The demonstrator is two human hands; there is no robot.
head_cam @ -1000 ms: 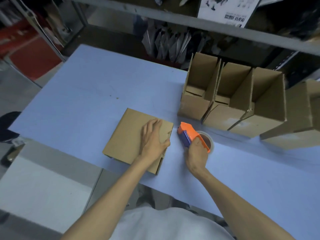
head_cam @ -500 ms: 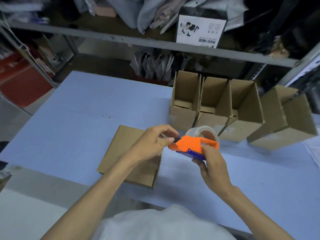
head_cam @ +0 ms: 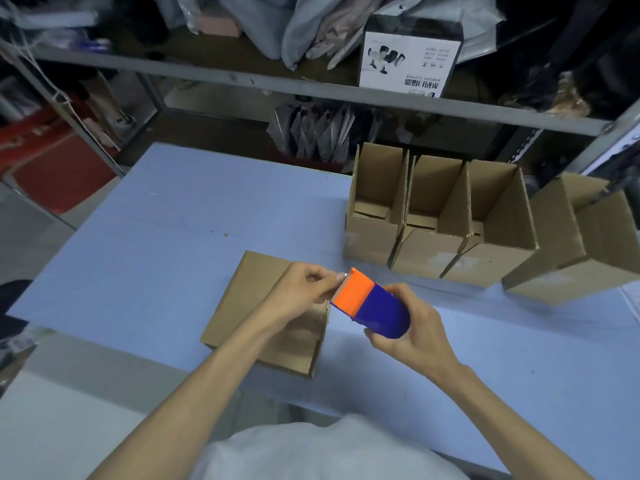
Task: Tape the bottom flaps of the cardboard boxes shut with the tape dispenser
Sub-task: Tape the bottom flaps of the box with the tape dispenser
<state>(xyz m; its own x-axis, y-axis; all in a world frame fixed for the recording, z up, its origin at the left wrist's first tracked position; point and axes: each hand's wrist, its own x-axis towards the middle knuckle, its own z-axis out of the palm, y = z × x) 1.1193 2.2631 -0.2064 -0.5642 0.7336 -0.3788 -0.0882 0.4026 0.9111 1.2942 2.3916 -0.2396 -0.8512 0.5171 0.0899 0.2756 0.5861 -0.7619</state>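
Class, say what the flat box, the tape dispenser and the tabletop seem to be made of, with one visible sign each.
Flat box: cardboard, likely corrugated; matte brown, creased folds.
Tape dispenser: probably moulded plastic; smooth orange and blue shell. The material of its toothed edge is unclear.
Tabletop: smooth pale blue sheet with a slight sheen, perhaps laminate or plastic.

Table (head_cam: 145,216): in front of the shelving rack (head_cam: 311,86).
Flattened box (head_cam: 239,306): on the table, near its front edge.
Tape dispenser (head_cam: 370,308): above the flattened box's right edge.
Three open boxes (head_cam: 433,251): side by side, behind and right of the dispenser.
Fourth box (head_cam: 585,251): tilted, right of them.
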